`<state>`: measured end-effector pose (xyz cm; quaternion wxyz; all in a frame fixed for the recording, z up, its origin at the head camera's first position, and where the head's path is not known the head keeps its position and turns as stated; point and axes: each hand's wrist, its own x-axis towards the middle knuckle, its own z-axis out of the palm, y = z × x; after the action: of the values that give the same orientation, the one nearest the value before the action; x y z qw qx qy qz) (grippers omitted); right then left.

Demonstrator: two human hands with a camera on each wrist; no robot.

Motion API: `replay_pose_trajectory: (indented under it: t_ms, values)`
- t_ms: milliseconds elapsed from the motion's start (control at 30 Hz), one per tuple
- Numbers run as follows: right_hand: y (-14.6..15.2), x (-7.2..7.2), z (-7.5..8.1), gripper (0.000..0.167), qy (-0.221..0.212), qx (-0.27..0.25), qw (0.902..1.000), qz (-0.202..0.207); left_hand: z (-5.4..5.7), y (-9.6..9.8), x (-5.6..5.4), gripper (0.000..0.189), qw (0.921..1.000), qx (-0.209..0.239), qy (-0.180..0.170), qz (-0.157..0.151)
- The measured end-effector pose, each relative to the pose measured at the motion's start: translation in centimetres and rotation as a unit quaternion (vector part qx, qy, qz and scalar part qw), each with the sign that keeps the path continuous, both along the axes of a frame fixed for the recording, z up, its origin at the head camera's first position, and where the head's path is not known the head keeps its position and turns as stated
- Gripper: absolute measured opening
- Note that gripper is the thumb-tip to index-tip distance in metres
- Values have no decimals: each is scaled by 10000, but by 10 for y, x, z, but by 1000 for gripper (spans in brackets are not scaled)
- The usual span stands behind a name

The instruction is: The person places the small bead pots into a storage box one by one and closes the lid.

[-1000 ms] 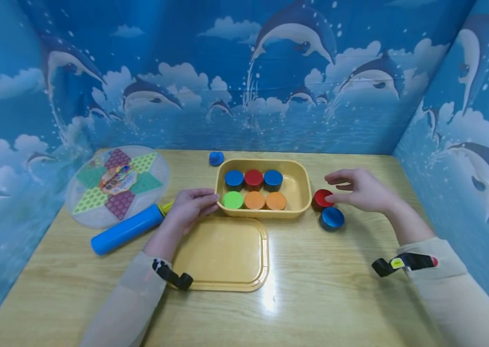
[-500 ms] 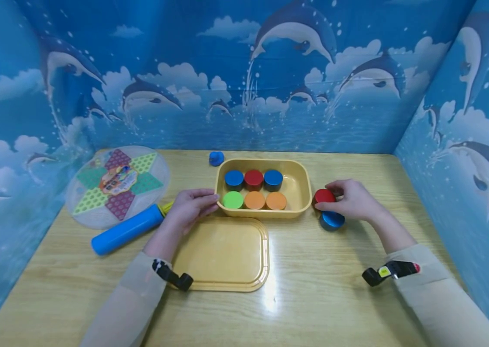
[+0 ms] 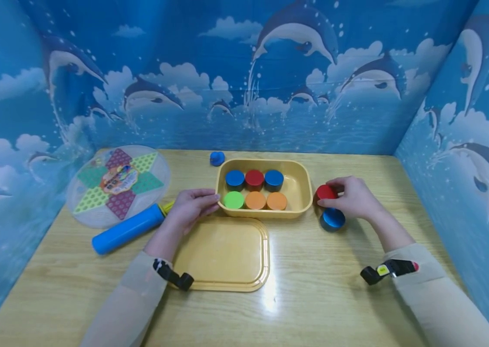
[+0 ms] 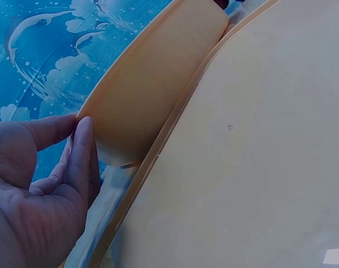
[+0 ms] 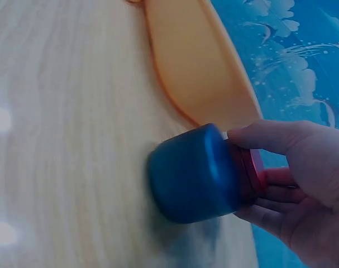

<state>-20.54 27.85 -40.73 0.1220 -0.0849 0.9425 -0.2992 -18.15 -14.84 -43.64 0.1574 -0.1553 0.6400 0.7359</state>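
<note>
At its left end, the yellow plastic box (image 3: 298,193) is pinched at the rim between the thumb and fingers of my left hand (image 3: 192,207). Inside the box sit two blue, one red, one green and two orange short cylinders, in two rows, with the green cylinder (image 3: 233,200) at front left. My right hand (image 3: 354,196) grips a red cylinder (image 3: 325,192) just outside the box's right end. A blue cylinder (image 3: 333,220) stands close in front of it. In the right wrist view the blue cylinder (image 5: 186,178) partly hides the red one (image 5: 253,173).
A yellow lid (image 3: 222,253) lies flat before the box. To the left are a blue tube with a yellow end (image 3: 127,230) and a round star-patterned board (image 3: 118,185). A small blue object (image 3: 217,158) sits behind the box. Dolphin-printed curtains (image 3: 244,72) border the table.
My right hand has come down and left onto the red cylinder and taken hold of it; the cylinder has shifted slightly right and back. My left hand has stayed at the box rim.
</note>
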Motion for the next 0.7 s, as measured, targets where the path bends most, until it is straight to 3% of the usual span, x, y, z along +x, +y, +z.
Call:
replay_pose_trajectory:
  t_ms: [433, 700]
  values:
    - [-6, -2, 44, 69, 387, -425, 9978, 334, 0, 0, 0, 38, 10000, -3, -14, -6]
    - [-17, -6, 60, 66, 585, -416, 9961, 515, 0, -1, -1, 39, 10000, 11, 1, -50]
